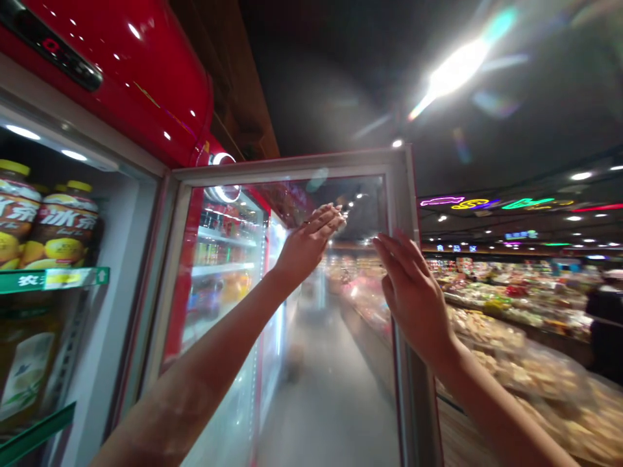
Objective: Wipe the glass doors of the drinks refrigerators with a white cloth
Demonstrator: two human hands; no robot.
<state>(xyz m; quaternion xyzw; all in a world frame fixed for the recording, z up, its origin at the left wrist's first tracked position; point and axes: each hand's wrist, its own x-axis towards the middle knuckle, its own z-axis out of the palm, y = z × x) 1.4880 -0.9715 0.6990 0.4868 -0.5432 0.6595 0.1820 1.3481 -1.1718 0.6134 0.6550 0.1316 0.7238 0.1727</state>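
Observation:
A glass cooler door (406, 175) with a grey frame stands swung out in front of me. My left hand (311, 237) lies against the upper part of its glass pane (292, 363), fingers stretched out and close together. The glass reflects light around the fingertips, and I cannot make out anything under the palm. At the door's outer frame, my right hand (413, 292) rests with its fingers extended up and to the left, the thumb a little apart. Neither hand visibly holds an object.
At left stands the red cooler (146, 78), its inside exposed, with yellow-capped drink bottles (63, 227) on a shelf above a green price strip (73, 279). Through the glass I see more coolers and a grey aisle floor. Produce displays (511, 350) and a dark-clothed person (606, 318) are at right.

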